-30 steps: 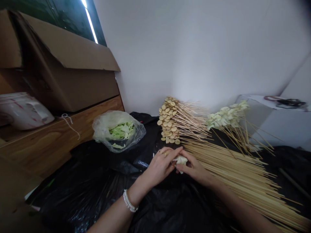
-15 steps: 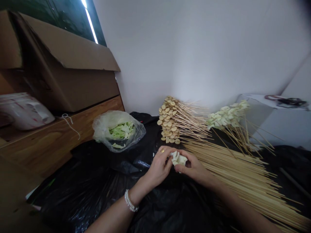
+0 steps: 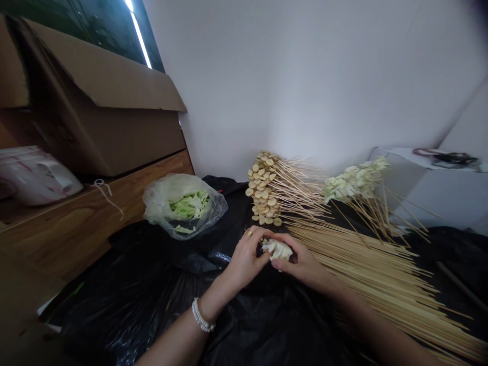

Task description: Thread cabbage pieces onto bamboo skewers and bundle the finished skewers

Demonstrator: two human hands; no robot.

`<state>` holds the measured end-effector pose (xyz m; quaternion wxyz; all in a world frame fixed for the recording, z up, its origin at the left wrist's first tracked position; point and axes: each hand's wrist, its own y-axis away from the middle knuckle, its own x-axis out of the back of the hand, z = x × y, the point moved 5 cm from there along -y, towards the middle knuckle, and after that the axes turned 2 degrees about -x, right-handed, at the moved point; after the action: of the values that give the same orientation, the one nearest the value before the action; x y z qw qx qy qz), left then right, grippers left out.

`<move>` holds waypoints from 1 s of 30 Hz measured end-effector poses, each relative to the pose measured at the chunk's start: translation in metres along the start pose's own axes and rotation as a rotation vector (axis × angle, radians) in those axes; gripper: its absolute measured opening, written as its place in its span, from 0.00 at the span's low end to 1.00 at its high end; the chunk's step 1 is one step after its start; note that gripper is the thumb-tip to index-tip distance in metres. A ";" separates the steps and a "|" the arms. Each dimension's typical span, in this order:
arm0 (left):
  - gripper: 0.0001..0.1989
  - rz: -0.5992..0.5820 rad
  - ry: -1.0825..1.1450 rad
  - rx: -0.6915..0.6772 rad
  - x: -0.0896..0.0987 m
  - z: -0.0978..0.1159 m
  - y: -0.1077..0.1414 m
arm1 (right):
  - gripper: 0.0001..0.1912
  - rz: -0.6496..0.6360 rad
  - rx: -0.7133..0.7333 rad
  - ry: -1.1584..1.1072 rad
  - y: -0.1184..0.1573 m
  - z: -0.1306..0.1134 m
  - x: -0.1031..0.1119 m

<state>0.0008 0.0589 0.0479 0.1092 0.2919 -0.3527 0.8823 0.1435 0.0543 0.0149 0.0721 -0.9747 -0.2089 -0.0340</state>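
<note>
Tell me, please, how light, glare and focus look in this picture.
Head view: dim overall, with a paler band down the wall; head view: the bright strip at upper left looks blown out, and the black plastic shows small glints; head view: a dark smudge blurs the upper-right corner, and fine detail on the leaf is soft.

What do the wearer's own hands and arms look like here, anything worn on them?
The left hand wears a gold-coloured ring, with a pale, multi-strand beaded bracelet at the wrist. The right hand shows no jewellery. No gloves or sleeves are visible.
</note>
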 end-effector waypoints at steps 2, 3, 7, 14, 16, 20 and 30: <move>0.13 -0.006 -0.009 0.007 0.000 -0.001 0.000 | 0.29 0.017 0.000 0.052 0.001 -0.002 0.000; 0.12 -0.014 -0.009 0.004 -0.001 -0.002 0.001 | 0.29 0.029 0.002 0.086 0.001 -0.003 0.001; 0.08 0.012 0.023 -0.005 0.000 -0.001 0.002 | 0.29 0.096 0.042 0.233 0.002 -0.008 0.001; 0.07 0.156 0.298 0.211 0.005 -0.013 -0.002 | 0.32 0.082 -0.030 0.058 0.005 -0.009 -0.001; 0.09 0.149 0.487 0.337 0.001 -0.019 -0.003 | 0.32 0.065 -0.065 -0.019 0.005 -0.010 -0.001; 0.12 0.155 0.915 0.560 -0.008 -0.029 -0.001 | 0.32 0.041 -0.085 -0.113 0.006 -0.012 0.002; 0.05 0.233 1.489 0.944 -0.019 -0.036 0.003 | 0.28 -0.040 -0.096 -0.426 0.005 -0.014 0.003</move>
<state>-0.0012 0.0815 0.0142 0.0882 -0.3804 0.1829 0.9023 0.1473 0.0489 0.0285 -0.0209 -0.9578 -0.2368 0.1616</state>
